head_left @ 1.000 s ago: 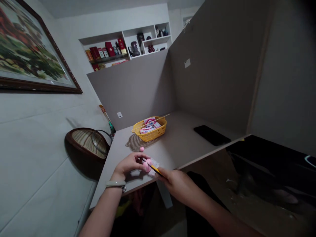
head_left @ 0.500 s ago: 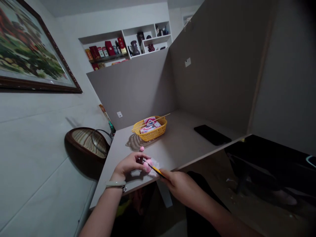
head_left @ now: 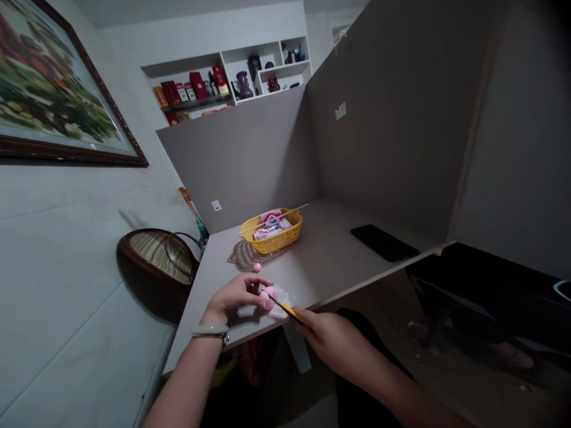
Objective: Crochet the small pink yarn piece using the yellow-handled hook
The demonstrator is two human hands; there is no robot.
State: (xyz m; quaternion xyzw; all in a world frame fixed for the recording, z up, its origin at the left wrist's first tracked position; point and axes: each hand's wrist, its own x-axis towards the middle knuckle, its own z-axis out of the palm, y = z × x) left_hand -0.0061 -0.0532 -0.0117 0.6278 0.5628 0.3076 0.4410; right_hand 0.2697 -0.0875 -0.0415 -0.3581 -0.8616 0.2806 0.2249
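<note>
Pink lump (head_left: 266, 299) sits against the curled fingers (head_left: 250, 285) of the left hand (head_left: 234, 299), partly hidden by them, with a white frilly piece (head_left: 280, 304) beside it. The right hand (head_left: 332, 343) pinches a yellow-handled tool (head_left: 288, 309) in narrow fingers, and its thin black tip reaches the lump, though the exact contact is hard to make out. A small pink ball (head_left: 257, 267) lies on the table (head_left: 321, 267) just beyond the left hand. Farther on stands a yellow basket (head_left: 285, 241) of small boxes whose labels are too small to read, with a black phone (head_left: 384, 242) off to the right.
</note>
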